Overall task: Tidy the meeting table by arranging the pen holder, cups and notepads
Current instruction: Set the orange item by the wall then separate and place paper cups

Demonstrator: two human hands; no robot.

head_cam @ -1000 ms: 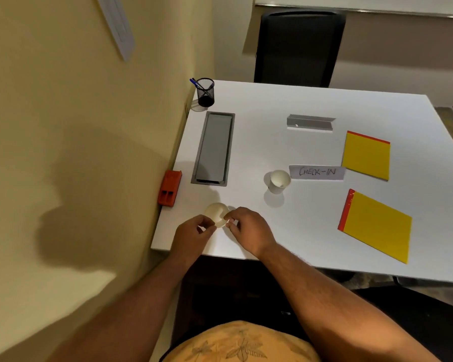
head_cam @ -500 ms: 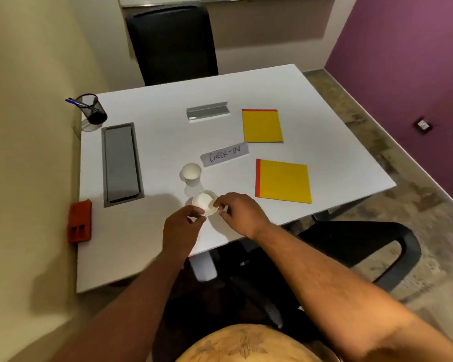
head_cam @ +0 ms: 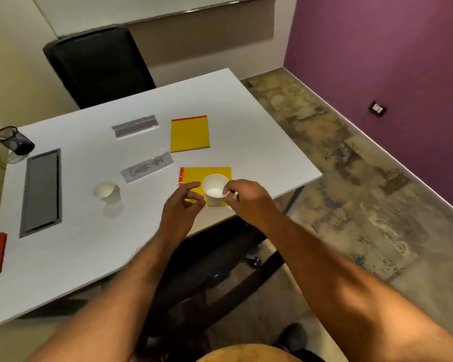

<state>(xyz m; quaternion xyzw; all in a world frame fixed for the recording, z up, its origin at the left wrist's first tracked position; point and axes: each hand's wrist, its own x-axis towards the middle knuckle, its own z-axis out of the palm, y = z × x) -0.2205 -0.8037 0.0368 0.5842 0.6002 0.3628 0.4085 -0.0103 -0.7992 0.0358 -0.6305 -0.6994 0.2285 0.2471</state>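
A small white paper cup [head_cam: 215,188], open mouth up and blurred, sits over the nearer yellow notepad with a red edge [head_cam: 194,176] on the white table [head_cam: 89,244]. The right hand [head_cam: 246,197] pinches its rim between thumb and fingers; the left hand [head_cam: 182,207] hovers just beside it, fingers loosely apart and gripping nothing. Half a second ago both hands held this cup near the table's front edge, close to the second white paper cup [head_cam: 107,193]; it has since travelled right onto the notepad.
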